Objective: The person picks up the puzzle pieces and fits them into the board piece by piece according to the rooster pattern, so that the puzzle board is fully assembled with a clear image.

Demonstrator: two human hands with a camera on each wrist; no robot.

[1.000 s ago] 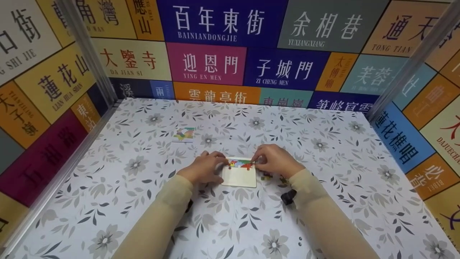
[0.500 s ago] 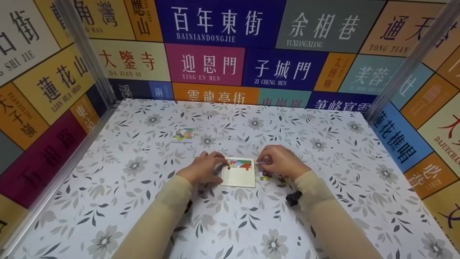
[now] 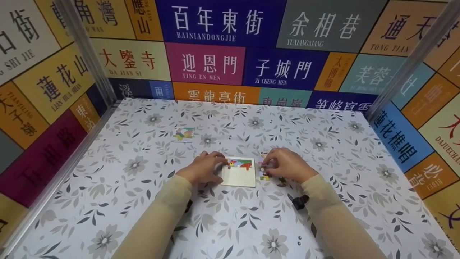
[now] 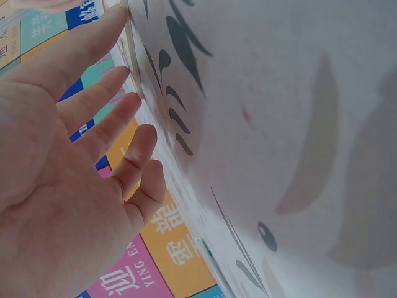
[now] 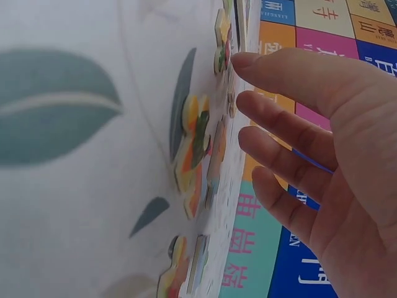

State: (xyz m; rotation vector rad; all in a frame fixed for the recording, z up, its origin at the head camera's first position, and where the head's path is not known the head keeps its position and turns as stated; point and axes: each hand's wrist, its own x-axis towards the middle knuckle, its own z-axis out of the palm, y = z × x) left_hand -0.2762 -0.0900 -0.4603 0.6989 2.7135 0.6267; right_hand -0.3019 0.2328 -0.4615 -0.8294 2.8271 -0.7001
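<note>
Bright even light, blurred wrist close-ups

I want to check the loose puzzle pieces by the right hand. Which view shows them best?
The right wrist view: the loose puzzle pieces lie close up, edge-on, beside the right hand. The head view shows them small, partly hidden under that hand. The left wrist view shows none.
</note>
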